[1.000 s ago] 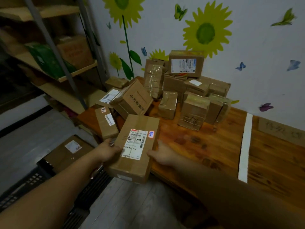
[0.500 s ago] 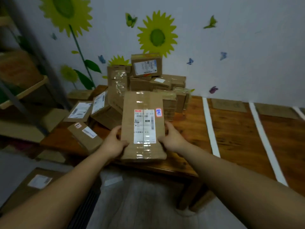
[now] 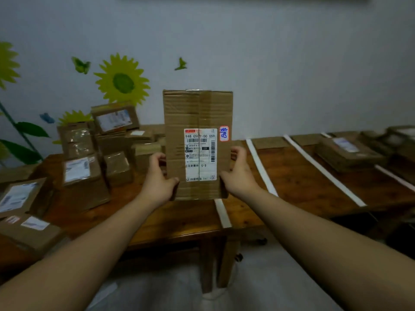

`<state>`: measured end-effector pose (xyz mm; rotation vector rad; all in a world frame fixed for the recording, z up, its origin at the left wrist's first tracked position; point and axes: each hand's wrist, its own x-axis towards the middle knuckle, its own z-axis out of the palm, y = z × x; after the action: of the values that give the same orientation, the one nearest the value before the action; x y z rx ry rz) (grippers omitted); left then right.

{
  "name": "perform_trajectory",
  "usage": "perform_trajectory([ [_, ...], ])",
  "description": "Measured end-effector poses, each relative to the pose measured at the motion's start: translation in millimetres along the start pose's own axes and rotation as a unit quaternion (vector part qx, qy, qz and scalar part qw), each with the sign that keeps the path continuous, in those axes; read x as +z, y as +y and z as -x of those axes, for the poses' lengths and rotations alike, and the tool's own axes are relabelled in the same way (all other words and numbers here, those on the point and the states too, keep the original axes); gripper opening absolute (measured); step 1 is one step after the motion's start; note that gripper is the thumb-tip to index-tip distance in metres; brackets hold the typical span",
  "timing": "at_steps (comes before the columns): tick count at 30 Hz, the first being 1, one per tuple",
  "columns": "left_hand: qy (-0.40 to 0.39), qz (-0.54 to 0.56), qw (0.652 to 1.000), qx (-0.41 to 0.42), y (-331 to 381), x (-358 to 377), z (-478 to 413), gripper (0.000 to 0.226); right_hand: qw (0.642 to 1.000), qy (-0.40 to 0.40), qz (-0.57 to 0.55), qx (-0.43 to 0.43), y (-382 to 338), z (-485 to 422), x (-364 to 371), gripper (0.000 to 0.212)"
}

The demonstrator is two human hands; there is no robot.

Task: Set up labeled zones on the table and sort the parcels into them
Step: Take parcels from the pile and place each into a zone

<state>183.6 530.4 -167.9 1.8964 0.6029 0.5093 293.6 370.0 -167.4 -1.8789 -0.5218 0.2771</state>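
Sort step, reading stage. Left hand [image 3: 157,182] and right hand [image 3: 240,176] grip the box [image 3: 197,108] by its sides, upright over the table's [image 3: 179,218] near edge. Unsorted pile [image 3: 85,167] lies left, taped zones [image 3: 298,178] right. Next: read the sticker [image 3: 224,133], carry the box right to the matching zone.

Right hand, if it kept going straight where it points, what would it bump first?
The right hand grips the parcel, so that comes first. Beyond it lies probably the wall, though depth is unclear.

Parcel sorting room, piled cardboard parcels [image 3: 94,153], taped wooden table [image 3: 298,182]
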Motion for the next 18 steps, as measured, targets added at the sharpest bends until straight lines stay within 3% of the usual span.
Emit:
perform_trajectory([
  [11,-0.146,-0.005,0.989,0.014,75.3,250.8,10.3,0.067,0.995,0.066,0.033,0.063,98.5,19.5,-242.9,0.081],
  [18,-0.222,-0.027,0.974,-0.027,103.6,356.1,-10.3,0.065,0.989,0.077,0.063,0.109,145.1,2.4,-335.9,0.062],
])
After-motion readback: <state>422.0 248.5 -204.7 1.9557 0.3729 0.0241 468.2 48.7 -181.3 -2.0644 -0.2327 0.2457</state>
